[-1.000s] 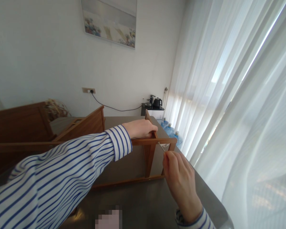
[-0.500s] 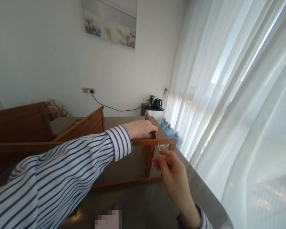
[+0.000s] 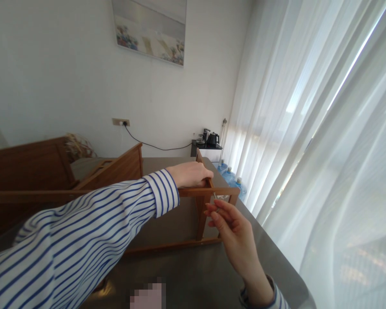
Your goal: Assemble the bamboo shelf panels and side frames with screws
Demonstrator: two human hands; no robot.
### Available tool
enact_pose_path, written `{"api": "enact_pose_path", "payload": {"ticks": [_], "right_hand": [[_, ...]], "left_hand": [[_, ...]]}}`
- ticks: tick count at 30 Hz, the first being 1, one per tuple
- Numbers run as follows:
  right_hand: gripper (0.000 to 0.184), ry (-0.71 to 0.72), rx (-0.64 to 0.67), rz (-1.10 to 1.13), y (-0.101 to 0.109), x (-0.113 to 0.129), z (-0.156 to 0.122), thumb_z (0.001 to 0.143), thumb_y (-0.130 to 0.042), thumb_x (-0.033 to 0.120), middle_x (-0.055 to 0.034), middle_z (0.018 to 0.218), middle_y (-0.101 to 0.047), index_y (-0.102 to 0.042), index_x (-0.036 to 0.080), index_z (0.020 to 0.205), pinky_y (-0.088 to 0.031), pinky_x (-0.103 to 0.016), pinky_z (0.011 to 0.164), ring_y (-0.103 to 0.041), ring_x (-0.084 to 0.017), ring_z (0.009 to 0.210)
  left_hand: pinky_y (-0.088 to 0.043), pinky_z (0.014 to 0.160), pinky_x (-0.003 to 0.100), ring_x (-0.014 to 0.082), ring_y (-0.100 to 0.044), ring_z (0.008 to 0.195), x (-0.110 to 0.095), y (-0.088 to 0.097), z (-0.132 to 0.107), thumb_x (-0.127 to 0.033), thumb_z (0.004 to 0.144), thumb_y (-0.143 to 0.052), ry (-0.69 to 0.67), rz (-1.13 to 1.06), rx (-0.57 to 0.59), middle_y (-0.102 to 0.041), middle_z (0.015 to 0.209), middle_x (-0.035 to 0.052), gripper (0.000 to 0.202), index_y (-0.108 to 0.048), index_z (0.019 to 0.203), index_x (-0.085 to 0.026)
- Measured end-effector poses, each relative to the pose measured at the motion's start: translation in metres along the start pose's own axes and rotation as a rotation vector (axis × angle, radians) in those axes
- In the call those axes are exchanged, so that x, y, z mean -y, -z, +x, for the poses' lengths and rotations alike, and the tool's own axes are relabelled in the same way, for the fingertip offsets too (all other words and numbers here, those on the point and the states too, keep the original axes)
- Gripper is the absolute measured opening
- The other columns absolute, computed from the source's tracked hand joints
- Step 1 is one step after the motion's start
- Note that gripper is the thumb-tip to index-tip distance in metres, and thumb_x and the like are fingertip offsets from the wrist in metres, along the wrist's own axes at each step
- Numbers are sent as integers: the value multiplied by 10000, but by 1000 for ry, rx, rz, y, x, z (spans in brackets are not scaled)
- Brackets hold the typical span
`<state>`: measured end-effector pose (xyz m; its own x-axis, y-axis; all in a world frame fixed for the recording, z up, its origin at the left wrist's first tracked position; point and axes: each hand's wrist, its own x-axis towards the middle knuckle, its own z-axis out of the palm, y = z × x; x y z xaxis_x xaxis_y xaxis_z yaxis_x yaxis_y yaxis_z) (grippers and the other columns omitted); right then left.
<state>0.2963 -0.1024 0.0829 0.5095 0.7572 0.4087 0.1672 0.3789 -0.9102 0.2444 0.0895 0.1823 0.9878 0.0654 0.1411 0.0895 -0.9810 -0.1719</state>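
My left hand (image 3: pixel 193 174) reaches across the wooden furniture frame (image 3: pixel 183 192), its fingers closed over a short wooden piece by the corner. Just below that corner, my right hand (image 3: pixel 233 223) pinches a thin metal rod (image 3: pixel 215 195), which looks like a hex key. The rod's upper end meets the underside of the frame's top rail; its lower end is mostly covered by my fingers. The frame stands on a dark grey table (image 3: pixel 186 274). My striped left sleeve hides part of the frame.
Brown wooden panels (image 3: pixel 119 169) lie at the left. Beyond the table are a small stand (image 3: pixel 209 152) with a black kettle (image 3: pixel 213 139) and several blue water bottles (image 3: pixel 229 175). White curtains (image 3: pixel 309 128) hang along the right. A blurred patch covers something at the bottom.
My right hand's fingers have shifted slightly up and turned around the rod. My left hand keeps its hold on the frame. The view has moved a little.
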Motion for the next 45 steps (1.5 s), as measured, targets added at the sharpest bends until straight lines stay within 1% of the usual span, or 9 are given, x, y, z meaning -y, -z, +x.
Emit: {"api": "enact_pose_path", "payload": {"ticks": [3, 7, 14, 24, 27, 30, 37, 42, 45], "right_hand": [[290, 40, 6, -146, 5, -4, 2, 854, -589, 354, -72, 1048, -696, -610, 193, 1094, -553, -329, 791, -671, -196, 921], [223, 166, -39, -408, 10, -6, 6, 849, -598, 350, -48, 940, -701, -661, 213, 1013, -525, -289, 727, -655, -177, 831], [169, 313, -80, -560, 10, -2, 7, 900, -518, 306, -28, 852, -670, -650, 214, 952, -473, -272, 681, -616, -157, 764], [233, 170, -115, -159, 6, -9, 5, 943, -423, 322, -51, 874, -681, -546, 200, 1098, -513, -272, 633, -630, -140, 703], [220, 170, -104, -174, 10, -12, 5, 943, -427, 307, -46, 870, -665, -557, 206, 1089, -511, -266, 625, -617, -139, 713], [194, 301, -106, -384, 15, -12, 6, 930, -457, 244, -45, 902, -637, -583, 219, 1075, -505, -281, 681, -607, -151, 785], [316, 802, 35, -891, 33, -6, 14, 884, -514, 87, -83, 974, -637, -529, 199, 1179, -490, -327, 741, -578, -186, 854], [389, 862, 54, -1121, 38, -12, 13, 881, -471, 67, -82, 852, -653, -480, 161, 1258, -484, -357, 681, -581, -196, 735], [348, 743, -9, -964, 27, -14, 8, 890, -463, 98, -65, 809, -661, -492, 173, 1229, -489, -332, 656, -605, -183, 709]], "left_hand": [[-372, 566, 225, 157, -619, 661, 0, 0, -1, -239, 810, -522, 1, -6, -2, -678, 755, 32, 122, -632, 860, -221], [-383, 577, 216, 151, -625, 676, 0, 0, -1, -233, 820, -511, -6, -15, -6, -684, 769, 31, 135, -635, 871, -217], [-379, 576, 219, 153, -620, 675, 2, -2, 1, -219, 807, -521, -28, 1, -18, -681, 762, 29, 123, -631, 862, -216], [-374, 569, 212, 142, -612, 661, 2, -2, 0, -215, 813, -519, -22, -18, -11, -676, 752, 23, 119, -630, 857, -212], [-373, 573, 214, 144, -614, 672, 2, -2, 0, -206, 808, -521, -15, -16, -9, -678, 757, 22, 124, -633, 860, -214], [-370, 568, 215, 144, -611, 667, 2, -2, 0, -210, 807, -521, -13, -17, -13, -677, 756, 21, 121, -633, 852, -217], [-371, 564, 217, 145, -606, 661, 2, -2, 0, -215, 806, -524, -8, -24, -17, -679, 764, 25, 133, -639, 873, -222], [-373, 568, 219, 144, -604, 658, 2, -1, -1, -225, 813, -521, -21, -23, -9, -679, 770, 27, 131, -639, 869, -218], [-367, 557, 220, 143, -602, 653, 1, 0, -1, -221, 812, -523, -15, -12, -6, -678, 769, 28, 132, -641, 872, -215]]}}
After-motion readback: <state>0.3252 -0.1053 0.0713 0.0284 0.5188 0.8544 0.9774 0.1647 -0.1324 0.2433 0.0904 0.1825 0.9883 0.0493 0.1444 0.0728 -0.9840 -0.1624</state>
